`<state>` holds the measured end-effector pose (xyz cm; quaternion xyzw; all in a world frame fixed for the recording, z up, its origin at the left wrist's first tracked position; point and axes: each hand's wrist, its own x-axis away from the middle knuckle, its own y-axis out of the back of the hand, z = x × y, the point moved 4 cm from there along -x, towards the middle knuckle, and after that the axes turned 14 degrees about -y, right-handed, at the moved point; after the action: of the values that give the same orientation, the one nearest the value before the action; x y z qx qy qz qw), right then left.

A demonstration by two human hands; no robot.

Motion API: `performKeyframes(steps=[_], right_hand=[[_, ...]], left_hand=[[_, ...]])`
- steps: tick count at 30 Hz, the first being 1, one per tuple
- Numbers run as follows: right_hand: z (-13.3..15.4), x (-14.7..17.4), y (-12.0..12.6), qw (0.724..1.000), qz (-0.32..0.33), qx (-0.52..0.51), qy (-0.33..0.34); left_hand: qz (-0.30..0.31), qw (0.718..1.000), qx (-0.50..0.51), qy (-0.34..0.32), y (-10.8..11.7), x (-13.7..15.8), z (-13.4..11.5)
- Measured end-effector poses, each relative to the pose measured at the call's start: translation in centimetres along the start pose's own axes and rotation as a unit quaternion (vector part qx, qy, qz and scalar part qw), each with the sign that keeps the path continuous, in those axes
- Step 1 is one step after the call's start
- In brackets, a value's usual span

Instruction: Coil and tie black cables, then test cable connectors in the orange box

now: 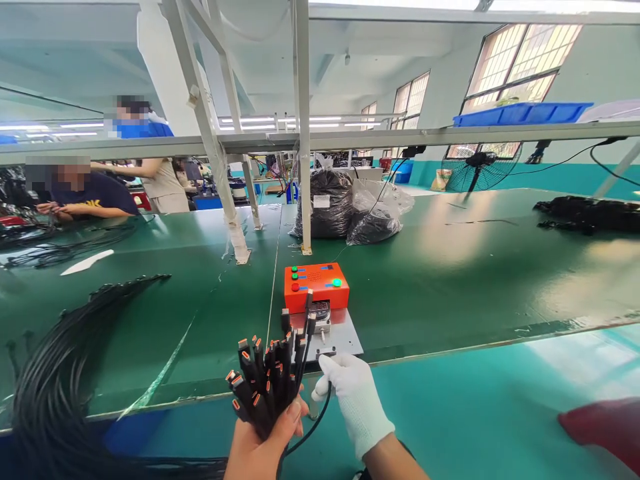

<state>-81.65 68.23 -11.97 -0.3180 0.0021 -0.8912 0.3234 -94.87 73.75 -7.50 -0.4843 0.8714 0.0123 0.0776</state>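
My bare left hand is wrapped round a bunch of black USB cables, their plugs pointing up, many with orange tips. My right hand, in a white knit glove, is closed with thumb and forefinger on a single black cable that loops down below it. That hand is at the front edge of a metal plate. On the plate stands an orange tester box with green and red buttons and a small metal fixture in front. The plug of the right-hand cable is hidden by the glove.
A long bundle of black cables droops over the green bench at left. White shelf posts rise behind the box, near plastic bags of black goods. More black cables lie far right. Two co-workers are at upper left.
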Motion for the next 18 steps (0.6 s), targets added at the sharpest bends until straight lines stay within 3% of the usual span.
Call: performKeyframes(steps=[6,11,15,18], right_hand=[[-1.6,1.7,0.3,0.998,0.007,0.067,-0.001],[-0.8,5.6,1.3,0.977,-0.091,0.136,0.134],[1.0,8.1,1.3,0.979,-0.04,0.107,0.167],[0.9,10.1,1.5,0.967,0.031,0.164,0.191]], left_hand=[[-0.043,0.998,0.035,0.015,0.3,0.0,0.1],[-0.002,0.999,0.049,0.014,-0.2,0.2,-0.6],[0.015,1.0,0.016,0.021,-0.6,0.5,-1.2],[-0.006,0.999,0.024,0.021,-0.8,0.6,-1.1]])
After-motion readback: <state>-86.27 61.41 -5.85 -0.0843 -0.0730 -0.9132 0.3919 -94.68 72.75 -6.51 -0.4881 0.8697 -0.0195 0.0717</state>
